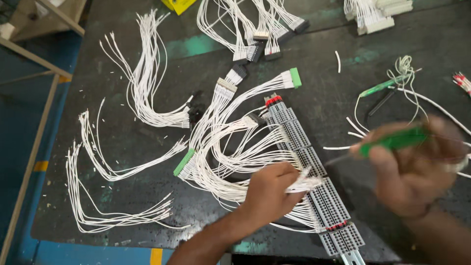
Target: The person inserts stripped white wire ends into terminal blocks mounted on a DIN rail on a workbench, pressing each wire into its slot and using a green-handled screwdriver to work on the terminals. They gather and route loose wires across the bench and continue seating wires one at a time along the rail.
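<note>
Two bare hands work over a grey terminal strip (314, 181) lying slantwise on the dark bench (122, 147). Left hand (267, 191) has its fingers pinching a bunch of white wires (304, 184) right against the strip. Right hand (414, 169), blurred, grips a green-handled screwdriver (392, 141), its tip near the strip. More wire bundles lie left of the strip.

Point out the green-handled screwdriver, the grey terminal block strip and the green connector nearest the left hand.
green-handled screwdriver (395, 141), head view, on the blurred green handle.
grey terminal block strip (299, 135), head view, on its upper grey blocks.
green connector (184, 162), head view, on the middle of its green body.
</note>
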`<state>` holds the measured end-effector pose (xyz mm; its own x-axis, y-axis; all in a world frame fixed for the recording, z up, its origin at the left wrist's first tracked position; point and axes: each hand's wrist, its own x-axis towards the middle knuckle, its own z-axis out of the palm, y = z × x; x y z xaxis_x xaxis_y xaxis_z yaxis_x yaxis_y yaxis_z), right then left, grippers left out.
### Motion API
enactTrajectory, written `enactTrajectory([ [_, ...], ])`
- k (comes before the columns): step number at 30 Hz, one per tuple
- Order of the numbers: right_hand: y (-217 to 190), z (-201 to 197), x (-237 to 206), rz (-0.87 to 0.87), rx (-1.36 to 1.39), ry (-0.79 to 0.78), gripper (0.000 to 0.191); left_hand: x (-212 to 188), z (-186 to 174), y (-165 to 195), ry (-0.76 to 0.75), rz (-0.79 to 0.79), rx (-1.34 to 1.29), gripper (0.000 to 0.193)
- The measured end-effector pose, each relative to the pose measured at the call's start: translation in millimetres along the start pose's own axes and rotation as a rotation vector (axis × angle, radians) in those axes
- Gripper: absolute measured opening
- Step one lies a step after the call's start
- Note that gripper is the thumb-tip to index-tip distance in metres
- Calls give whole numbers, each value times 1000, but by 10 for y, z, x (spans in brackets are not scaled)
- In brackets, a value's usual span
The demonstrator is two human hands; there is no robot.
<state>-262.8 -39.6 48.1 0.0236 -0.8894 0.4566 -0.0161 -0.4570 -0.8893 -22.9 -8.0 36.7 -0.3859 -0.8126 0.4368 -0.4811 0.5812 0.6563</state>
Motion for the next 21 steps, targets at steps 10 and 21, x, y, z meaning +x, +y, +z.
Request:
enactTrajectory([
  [10,453,17,1,-281,-50,-624,31,-91,-69,-44,-72,-182,-427,16],
  [21,399,-10,85,-149,-81,-763,13,-133,-24,-30,55,-17,-295,15],
])
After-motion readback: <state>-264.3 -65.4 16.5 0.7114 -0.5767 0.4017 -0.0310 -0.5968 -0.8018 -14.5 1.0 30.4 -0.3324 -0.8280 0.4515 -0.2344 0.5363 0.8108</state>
